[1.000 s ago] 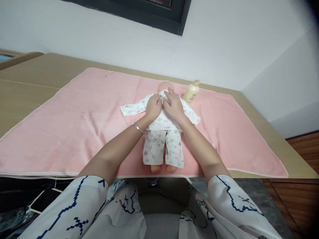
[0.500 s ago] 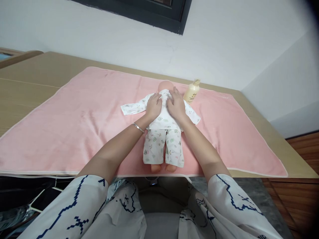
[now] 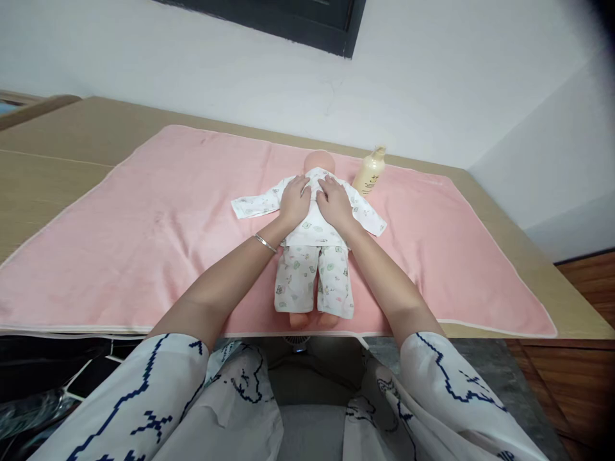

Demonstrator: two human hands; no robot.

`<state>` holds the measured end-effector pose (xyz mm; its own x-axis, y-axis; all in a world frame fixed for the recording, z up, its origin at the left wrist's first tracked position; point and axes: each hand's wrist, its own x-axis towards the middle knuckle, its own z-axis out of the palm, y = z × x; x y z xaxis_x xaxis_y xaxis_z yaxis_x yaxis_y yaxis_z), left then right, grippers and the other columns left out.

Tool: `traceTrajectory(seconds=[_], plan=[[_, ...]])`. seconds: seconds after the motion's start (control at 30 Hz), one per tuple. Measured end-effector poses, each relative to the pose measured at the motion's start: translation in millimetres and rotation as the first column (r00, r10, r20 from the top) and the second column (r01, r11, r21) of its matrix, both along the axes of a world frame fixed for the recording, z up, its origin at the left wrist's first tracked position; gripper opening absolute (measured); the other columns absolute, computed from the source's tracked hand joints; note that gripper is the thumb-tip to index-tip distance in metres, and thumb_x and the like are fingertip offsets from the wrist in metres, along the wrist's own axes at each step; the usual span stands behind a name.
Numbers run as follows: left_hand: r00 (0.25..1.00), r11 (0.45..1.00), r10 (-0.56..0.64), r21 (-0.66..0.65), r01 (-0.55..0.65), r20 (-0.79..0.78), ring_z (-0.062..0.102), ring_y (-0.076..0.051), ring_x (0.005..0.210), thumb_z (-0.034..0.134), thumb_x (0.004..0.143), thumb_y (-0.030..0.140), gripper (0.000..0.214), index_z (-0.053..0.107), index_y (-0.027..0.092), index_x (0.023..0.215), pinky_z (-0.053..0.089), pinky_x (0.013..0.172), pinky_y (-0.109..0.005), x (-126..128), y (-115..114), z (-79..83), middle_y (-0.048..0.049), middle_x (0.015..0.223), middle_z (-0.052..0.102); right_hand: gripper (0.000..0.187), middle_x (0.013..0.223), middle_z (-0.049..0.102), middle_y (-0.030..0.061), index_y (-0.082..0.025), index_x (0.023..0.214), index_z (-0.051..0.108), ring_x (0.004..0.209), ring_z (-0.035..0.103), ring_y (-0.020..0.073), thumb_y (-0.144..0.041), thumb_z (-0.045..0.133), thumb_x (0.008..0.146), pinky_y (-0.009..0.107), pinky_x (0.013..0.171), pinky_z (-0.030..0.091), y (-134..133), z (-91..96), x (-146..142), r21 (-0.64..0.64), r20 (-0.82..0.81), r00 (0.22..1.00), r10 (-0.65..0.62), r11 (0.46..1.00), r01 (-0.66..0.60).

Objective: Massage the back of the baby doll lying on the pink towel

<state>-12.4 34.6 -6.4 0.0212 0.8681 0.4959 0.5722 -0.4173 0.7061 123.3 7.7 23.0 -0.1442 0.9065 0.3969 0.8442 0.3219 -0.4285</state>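
A baby doll [image 3: 313, 269] in white printed pyjamas lies on a pink towel [image 3: 158, 224], head away from me, feet at the near edge. My left hand [image 3: 295, 200] rests flat on the left side of the doll's chest, fingers stretched out. A thin bangle circles that wrist. My right hand [image 3: 333, 201] lies flat on the right side of the chest, fingers extended, nearly touching the left hand. Both press on the doll's shirt. The doll's head [image 3: 319, 160] shows just beyond my fingertips.
A cream lotion bottle [image 3: 369, 172] stands on the towel just right of the doll's head. The towel covers a wooden table [image 3: 57, 153] against a white wall. A dark window frame is above. My patterned white sleeves fill the foreground.
My right hand has slid back down from the doll's neck to its chest. The left hand has barely moved. The view has tilted slightly.
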Motion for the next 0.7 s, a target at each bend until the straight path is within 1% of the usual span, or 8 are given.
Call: traceTrajectory(seconds=[0.07, 0.2, 0.43, 0.7], plan=[[1.000, 1.000, 0.000, 0.002, 0.000, 0.013, 0.050, -0.023, 0.137, 0.043, 0.090, 0.021, 0.041, 0.066, 0.014, 0.123, 0.034, 0.121, -0.040, 0.3, 0.8, -0.5, -0.0102, 0.139, 0.062, 0.047, 0.152, 0.046, 0.0130, -0.016, 0.138, 0.054, 0.146, 0.036, 0.0290, -0.028, 0.041, 0.095, 0.055, 0.121, 0.024, 1.3, -1.3, 0.3, 0.009, -0.004, 1.000, 0.001, 1.000, -0.001], [0.999, 1.000, -0.003, 0.011, 0.002, 0.042, 0.051, -0.023, 0.137, 0.045, 0.090, 0.021, 0.039, 0.067, 0.017, 0.122, 0.034, 0.122, -0.041, 0.4, 1.9, -1.6, -0.0084, 0.138, 0.063, 0.047, 0.152, 0.047, 0.0126, -0.016, 0.138, 0.055, 0.145, 0.037, 0.0292, -0.027, 0.041, 0.095, 0.055, 0.121, 0.026, 3.1, -3.2, 0.9, 0.022, 0.000, 1.000, 0.000, 1.000, 0.000], [0.999, 1.000, -0.002, 0.001, 0.002, 0.041, 0.050, -0.024, 0.137, 0.045, 0.090, 0.021, 0.040, 0.067, 0.014, 0.122, 0.034, 0.121, -0.040, 0.4, 0.7, -0.3, -0.0110, 0.139, 0.062, 0.046, 0.151, 0.048, 0.0128, -0.016, 0.137, 0.056, 0.145, 0.038, 0.0291, -0.026, 0.042, 0.094, 0.055, 0.120, 0.028, 4.6, -4.7, 1.3, 0.034, 0.001, 1.000, 0.008, 0.999, -0.008], [0.999, 1.000, -0.010, 0.006, 0.010, 0.049, 0.051, -0.024, 0.137, 0.044, 0.089, 0.021, 0.040, 0.067, 0.016, 0.121, 0.034, 0.121, -0.041, 0.2, 1.5, -0.7, -0.0099, 0.137, 0.063, 0.046, 0.152, 0.047, 0.0127, -0.016, 0.137, 0.055, 0.145, 0.037, 0.0290, -0.029, 0.040, 0.095, 0.056, 0.121, 0.026, 5.7, -5.4, 2.2, 0.021, -0.003, 1.000, 0.008, 1.000, -0.008]])
